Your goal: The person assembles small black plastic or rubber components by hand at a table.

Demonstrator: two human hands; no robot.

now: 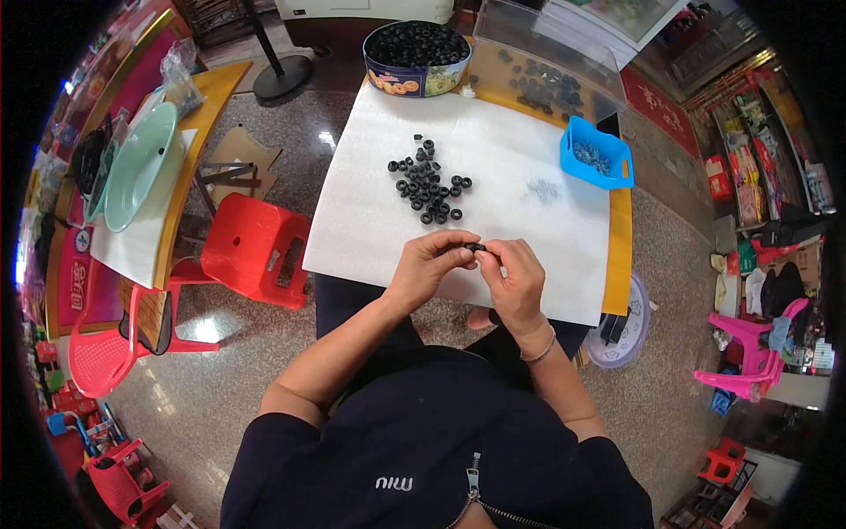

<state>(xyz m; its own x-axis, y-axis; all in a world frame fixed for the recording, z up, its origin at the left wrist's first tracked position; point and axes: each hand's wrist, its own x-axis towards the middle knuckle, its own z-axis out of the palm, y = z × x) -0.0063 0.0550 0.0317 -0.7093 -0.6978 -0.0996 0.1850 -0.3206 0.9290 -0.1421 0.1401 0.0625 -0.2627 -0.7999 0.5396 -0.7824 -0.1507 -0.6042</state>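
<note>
With the fingertips of my left hand (pixel 425 268) and my right hand (pixel 518 280) I am pinching a small black part (pixel 475 248) between them, above the near side of the white sheet (pixel 352 212) that covers the worktop (pixel 619 256). Beyond my hands there lies a loose pile of black rings (pixel 429 187). Farther right stands a blue basket (pixel 619 172), and at the far edge a round tin (pixel 436 83) is full of black pieces.
</note>
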